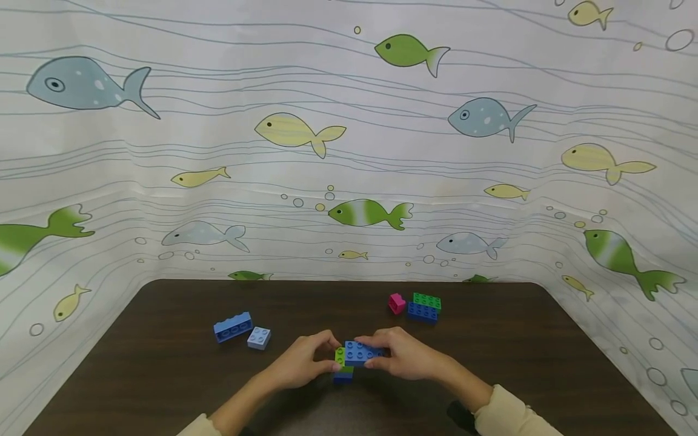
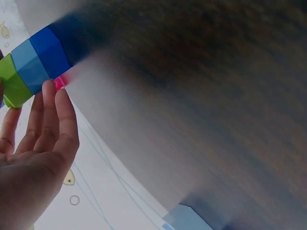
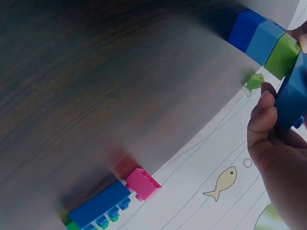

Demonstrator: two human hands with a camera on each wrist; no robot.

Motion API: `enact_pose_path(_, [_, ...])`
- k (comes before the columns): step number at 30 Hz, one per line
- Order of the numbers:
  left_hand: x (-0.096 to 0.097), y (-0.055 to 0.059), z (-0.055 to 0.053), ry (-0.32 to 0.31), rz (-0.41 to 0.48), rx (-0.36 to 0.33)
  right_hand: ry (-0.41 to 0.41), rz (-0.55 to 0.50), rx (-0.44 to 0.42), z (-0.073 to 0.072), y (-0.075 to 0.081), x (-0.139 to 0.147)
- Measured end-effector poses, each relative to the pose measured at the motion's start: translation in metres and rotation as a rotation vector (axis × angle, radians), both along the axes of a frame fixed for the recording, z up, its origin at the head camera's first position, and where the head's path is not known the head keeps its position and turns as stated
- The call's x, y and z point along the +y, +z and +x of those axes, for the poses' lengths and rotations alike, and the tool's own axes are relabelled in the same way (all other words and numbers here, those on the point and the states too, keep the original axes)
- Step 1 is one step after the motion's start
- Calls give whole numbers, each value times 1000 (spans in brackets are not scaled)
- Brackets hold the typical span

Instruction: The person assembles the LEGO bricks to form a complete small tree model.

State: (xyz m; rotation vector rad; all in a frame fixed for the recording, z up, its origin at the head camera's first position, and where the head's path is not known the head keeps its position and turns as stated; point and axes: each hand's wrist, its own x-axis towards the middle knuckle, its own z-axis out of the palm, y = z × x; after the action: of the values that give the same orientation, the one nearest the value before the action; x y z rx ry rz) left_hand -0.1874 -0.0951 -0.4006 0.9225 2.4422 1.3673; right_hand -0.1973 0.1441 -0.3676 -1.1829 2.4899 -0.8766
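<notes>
A small stack of toy building bricks stands on the table, with a dark blue brick at the bottom, a medium blue brick in the middle and a lime green brick on top. My left hand holds the lime green brick between thumb and fingers. From the other side, my right hand pinches a longer blue brick, studs up. That brick overlaps the right part of the lime green one; whether the two are joined, I cannot tell.
Left on the dark table lie a blue brick on its side and a pale blue brick. Back right are a pink brick, a dark blue brick and a green brick. A fish-patterned cloth surrounds the table.
</notes>
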Motion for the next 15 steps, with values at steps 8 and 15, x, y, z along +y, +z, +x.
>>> enact_pose_path(8, [-1, 0, 0, -9, -4, 3, -1, -28, -38, -3, -3, 2])
enact_pose_path(15, [-1, -1, 0, -8, -14, 7, -15, -22, -90, -4, -2, 2])
